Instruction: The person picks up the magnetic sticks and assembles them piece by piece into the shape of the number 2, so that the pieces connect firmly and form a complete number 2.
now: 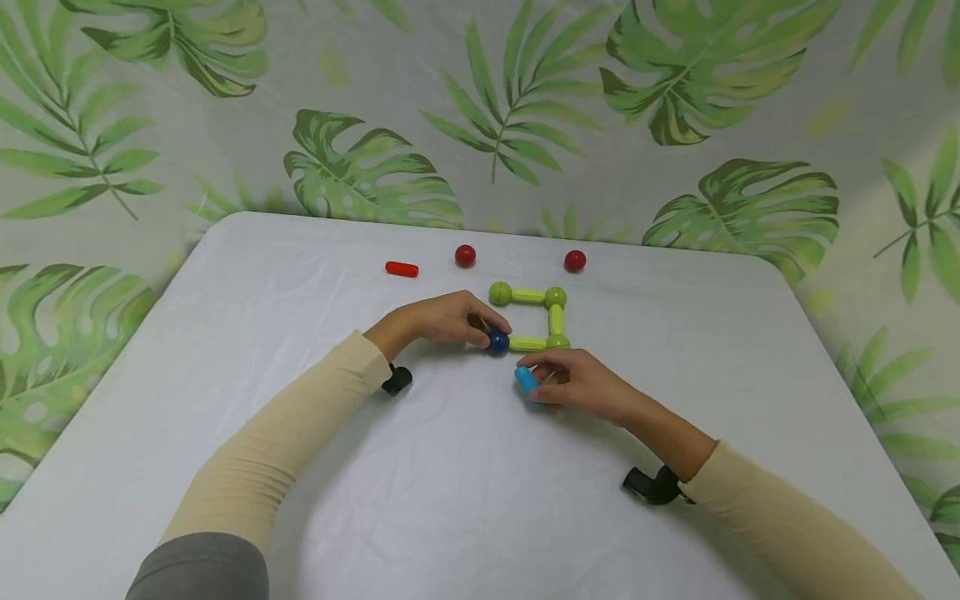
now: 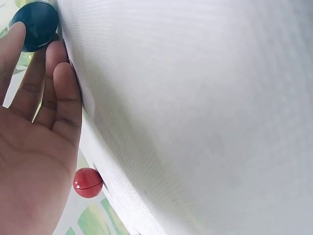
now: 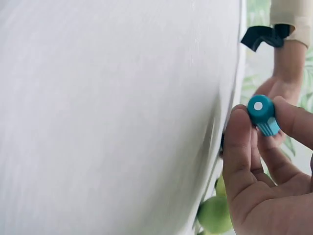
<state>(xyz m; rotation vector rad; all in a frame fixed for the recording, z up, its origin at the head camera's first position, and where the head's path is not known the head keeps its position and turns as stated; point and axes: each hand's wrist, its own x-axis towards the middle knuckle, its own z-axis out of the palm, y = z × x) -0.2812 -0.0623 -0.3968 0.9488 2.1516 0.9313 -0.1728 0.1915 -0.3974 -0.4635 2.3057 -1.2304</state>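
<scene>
A dark blue ball (image 1: 497,342) is pinched between the thumb and fingers of my left hand (image 1: 456,319). It meets the end of a green rod (image 1: 528,343), part of a three-sided frame of green rods and green balls (image 1: 556,297). The left wrist view shows the blue ball (image 2: 41,25) at the fingertips. Just right of and nearer than it, my right hand (image 1: 581,383) pinches a light blue rod (image 1: 527,382). In the right wrist view the rod's end, with a pale round dot, faces the camera (image 3: 262,115).
Two red balls, one at left (image 1: 465,256) and one at right (image 1: 575,261), lie beyond the green frame. A red rod (image 1: 402,269) lies to their left. White cloth (image 1: 420,500) covers the table, and a leaf-patterned curtain (image 1: 510,100) hangs behind its far edge.
</scene>
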